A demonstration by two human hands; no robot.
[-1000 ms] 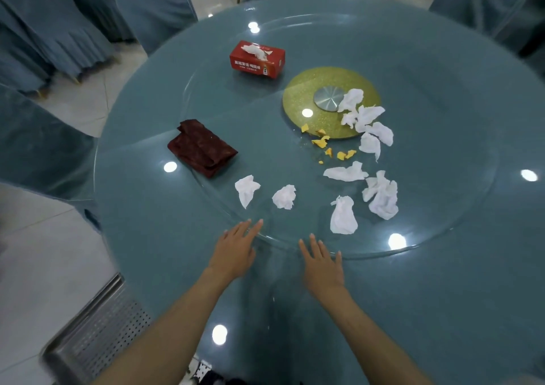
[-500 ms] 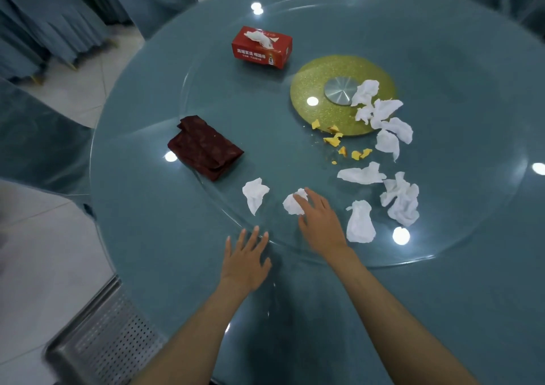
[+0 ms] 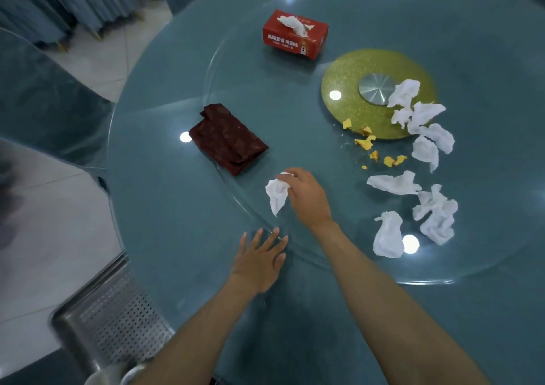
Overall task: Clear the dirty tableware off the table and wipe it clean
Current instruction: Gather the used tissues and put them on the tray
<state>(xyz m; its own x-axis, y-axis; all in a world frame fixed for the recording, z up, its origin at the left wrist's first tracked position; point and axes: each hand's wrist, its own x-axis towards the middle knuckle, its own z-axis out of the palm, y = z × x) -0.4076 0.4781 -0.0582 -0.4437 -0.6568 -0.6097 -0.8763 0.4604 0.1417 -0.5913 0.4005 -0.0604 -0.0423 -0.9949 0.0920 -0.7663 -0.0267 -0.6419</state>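
My right hand (image 3: 306,196) is curled round a crumpled white tissue (image 3: 275,196) on the glass turntable (image 3: 236,69), near its front left rim. A small white wad shows at its fingertips. Flat on the blue-green table (image 3: 165,207), my left hand (image 3: 259,255) rests with its fingers spread, just below the turntable's rim. Several more crumpled tissues (image 3: 389,234) lie to the right. Orange scraps (image 3: 368,143) lie beside the gold centre disc (image 3: 348,75). A folded dark red cloth (image 3: 228,140) lies left of my right hand.
A red tissue box (image 3: 295,35) stands at the back of the turntable. A perforated metal tray (image 3: 112,311) sits below the table's edge at the lower left. Blue-covered chairs (image 3: 44,98) stand to the left and behind.
My right hand took hold of the nearer tissue, then moved left onto the second one. The left hand drew back a little toward the table's edge.
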